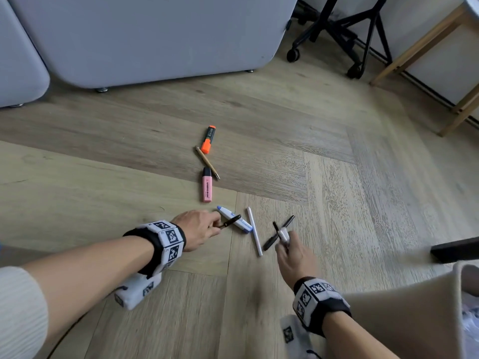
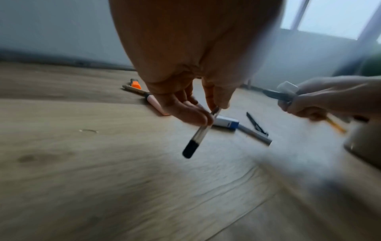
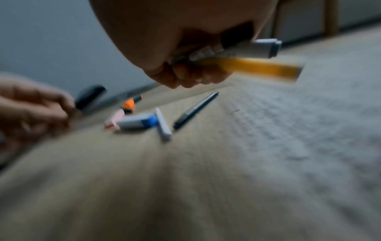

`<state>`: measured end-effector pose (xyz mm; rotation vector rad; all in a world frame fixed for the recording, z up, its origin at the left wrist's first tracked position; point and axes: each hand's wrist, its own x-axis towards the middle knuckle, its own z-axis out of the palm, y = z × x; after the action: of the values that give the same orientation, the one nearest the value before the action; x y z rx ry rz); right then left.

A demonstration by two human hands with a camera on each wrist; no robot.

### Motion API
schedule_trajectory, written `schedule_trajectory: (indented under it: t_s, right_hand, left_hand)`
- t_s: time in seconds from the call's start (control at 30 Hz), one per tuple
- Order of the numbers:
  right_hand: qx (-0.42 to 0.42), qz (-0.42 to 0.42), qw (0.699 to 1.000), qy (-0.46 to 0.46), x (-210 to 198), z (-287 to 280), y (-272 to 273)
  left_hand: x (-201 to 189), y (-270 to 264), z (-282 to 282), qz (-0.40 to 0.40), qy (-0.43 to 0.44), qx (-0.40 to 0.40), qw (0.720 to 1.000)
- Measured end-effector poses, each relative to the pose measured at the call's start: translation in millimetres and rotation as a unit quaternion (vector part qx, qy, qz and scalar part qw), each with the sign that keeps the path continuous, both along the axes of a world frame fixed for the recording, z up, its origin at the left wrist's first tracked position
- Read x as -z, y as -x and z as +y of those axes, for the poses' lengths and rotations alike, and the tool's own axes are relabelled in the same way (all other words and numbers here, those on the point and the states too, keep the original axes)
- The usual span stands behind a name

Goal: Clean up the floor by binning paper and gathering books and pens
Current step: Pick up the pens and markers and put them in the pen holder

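Observation:
Pens lie scattered on the wooden floor. My left hand (image 1: 207, 226) pinches a clear pen with a black cap (image 1: 230, 221) (image 2: 195, 138) just above a white-and-blue marker (image 1: 234, 219) (image 2: 225, 122). My right hand (image 1: 287, 244) (image 3: 185, 70) grips a bunch of pens (image 3: 247, 53), among them a white-capped one and a yellow one. On the floor under that hand lies a black pen (image 1: 278, 233) (image 3: 195, 110), with a thin white pen (image 1: 254, 230) (image 3: 163, 124) to its left. Farther off lie a pink highlighter (image 1: 206, 185), a tan pen (image 1: 207, 163) and an orange highlighter (image 1: 208, 139).
A grey sofa (image 1: 145, 35) stands on feet at the back. An office chair base (image 1: 337, 35) with castors and wooden table legs (image 1: 420, 47) stand at the back right. A dark object (image 1: 456, 248) and beige fabric (image 1: 404, 314) lie at the right edge.

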<state>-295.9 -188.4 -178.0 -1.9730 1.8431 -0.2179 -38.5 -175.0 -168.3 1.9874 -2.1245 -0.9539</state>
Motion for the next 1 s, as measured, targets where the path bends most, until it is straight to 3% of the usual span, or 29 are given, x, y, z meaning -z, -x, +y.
schedule_trajectory:
  t_s: [0.03,0.1,0.13,0.2,0.3,0.4,0.47,0.57,0.7,0.87,0.93,1.0]
  right_hand:
    - [0.025,-0.120,0.992,-0.024,-2.5,-0.2,-10.8]
    - [0.059,-0.332,0.937,-0.095,-14.4,3.4,-36.1]
    - [0.060,-0.383,0.913,-0.124,-20.1,4.8,-47.2]
    - [0.047,-0.408,0.902,-0.131,-26.4,4.8,-58.7]
    - [0.063,-0.320,0.944,-0.046,-22.0,-13.7,-42.3]
    - [-0.018,-0.075,0.997,0.027,-16.6,-41.5,-1.9]
    - [-0.115,0.071,0.990,0.046,-15.3,-53.3,18.2]
    - [-0.248,0.224,0.942,0.018,-10.0,-59.9,26.4]
    - [-0.291,0.267,0.919,-0.002,3.3,-53.0,12.1]
    - [-0.329,0.265,0.906,0.008,12.9,-50.0,8.9]
    - [-0.304,0.252,0.919,0.016,7.9,-54.7,8.0]
    - [-0.229,0.213,0.950,0.021,2.1,-58.8,4.6]
  left_hand:
    - [-2.7,6.2,-0.6,0.037,-0.009,-0.023,0.999]
    - [-8.2,22.4,0.2,0.110,-0.028,-0.047,0.992]
    - [-11.0,31.4,0.7,0.138,-0.028,-0.049,0.989]
    - [-15.7,48.7,1.7,0.177,-0.012,-0.044,0.983]
    - [-14.1,66.4,-3.4,0.148,-0.005,-0.012,0.989]
    - [-6.7,70.6,-11.6,-0.036,0.042,0.052,0.997]
    - [-3.1,68.3,-18.8,-0.133,0.076,0.091,0.984]
    - [1.8,56.9,-30.2,-0.194,0.092,0.108,0.971]
    - [14.1,48.2,-34.5,-0.228,0.094,0.114,0.962]
    - [21.4,38.4,-34.9,-0.202,0.078,0.109,0.970]
    - [22.9,30.5,-35.7,-0.179,0.062,0.101,0.977]
    - [22.1,21.4,-36.7,-0.162,0.054,0.087,0.981]
